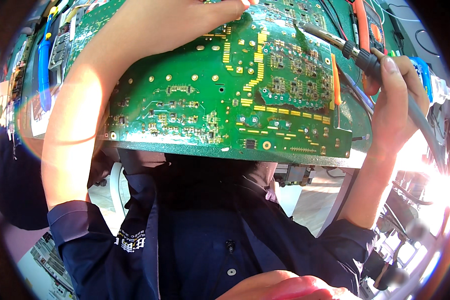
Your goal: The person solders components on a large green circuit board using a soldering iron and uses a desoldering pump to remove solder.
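Note:
A large green circuit board (185, 62) lies in front of me, with small components and gold-coloured pads. My right hand (402, 95) is closed round the grip of a soldering iron (366, 60) at the board's right side. The iron's tip points left, over the upper right of the board; whether it touches cannot be told. My left hand (180, 22) reaches across the board's upper part. Its thumb and fingers come together at the top edge of the picture, partly cut off. What they pinch, if anything, does not show clearly.
A blue pen-shaped tool (44, 70) with a yellow part lies at the left. An orange meter (375, 30) with cables is at the upper right, near a bottle with a blue label (425, 77). The table's front edge (195, 150) runs below the board. Bright sunlight glares at right.

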Demonstrator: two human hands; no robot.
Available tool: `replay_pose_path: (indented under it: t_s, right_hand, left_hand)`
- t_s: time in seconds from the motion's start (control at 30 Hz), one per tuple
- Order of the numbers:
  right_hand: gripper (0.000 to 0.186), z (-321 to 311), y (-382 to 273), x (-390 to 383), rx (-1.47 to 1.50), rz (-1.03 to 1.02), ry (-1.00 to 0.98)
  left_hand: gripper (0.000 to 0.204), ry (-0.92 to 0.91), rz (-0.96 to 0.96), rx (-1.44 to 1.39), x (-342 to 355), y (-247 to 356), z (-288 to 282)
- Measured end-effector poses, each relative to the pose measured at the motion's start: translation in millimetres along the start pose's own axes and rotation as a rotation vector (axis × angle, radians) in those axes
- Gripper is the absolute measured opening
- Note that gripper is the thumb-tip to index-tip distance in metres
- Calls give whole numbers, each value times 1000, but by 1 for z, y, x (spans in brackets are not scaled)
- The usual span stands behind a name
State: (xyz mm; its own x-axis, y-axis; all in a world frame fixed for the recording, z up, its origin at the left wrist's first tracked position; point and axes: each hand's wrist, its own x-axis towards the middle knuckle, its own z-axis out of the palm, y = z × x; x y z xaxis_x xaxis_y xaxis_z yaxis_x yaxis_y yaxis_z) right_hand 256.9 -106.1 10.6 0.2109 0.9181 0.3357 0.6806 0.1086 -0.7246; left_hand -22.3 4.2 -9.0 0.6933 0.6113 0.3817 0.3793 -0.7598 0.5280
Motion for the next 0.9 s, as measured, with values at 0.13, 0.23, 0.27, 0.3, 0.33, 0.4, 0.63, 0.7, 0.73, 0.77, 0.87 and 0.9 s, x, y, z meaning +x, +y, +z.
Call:
replay_pose_path:
  t_s: [0.13,0.23,0.27,0.3,0.33,0.4,0.63,0.7,0.73,0.77,0.87,0.9]
  right_hand:
    - [28,0,2,2,79,-11,-23]
    - [27,-1,3,4,83,-57,-41]
    - [29,0,4,4,91,-78,-43]
    - [31,1,4,4,99,-85,-32]
    - [33,1,5,4,95,-90,-16]
    - [33,1,5,3,98,-88,-13]
    - [34,1,6,3,74,-71,-7]
    - [34,-1,5,2,63,-50,-11]
    - [34,-2,5,1,49,-46,-13]
    - [34,-2,5,1,34,-42,-16]
    - [35,-3,5,2,-6,-61,-27]
    - [36,-2,5,1,-10,-74,-23]
  left_hand:
    - [7,31,35,-70,4,-7,4]
    - [8,48,51,-66,4,-7,5]
    - [8,45,49,-46,3,-5,5]
    - [8,30,38,-7,1,-3,3]
    - [8,21,34,16,0,-1,2]
    - [8,12,32,43,0,1,0]
    - [8,58,42,-61,5,1,4]
    - [8,25,31,3,3,2,2]
    - [8,15,27,18,3,2,1]
    - [8,5,23,34,2,3,0]
    - [7,4,28,30,2,5,-2]
    - [7,9,39,29,2,5,-1]
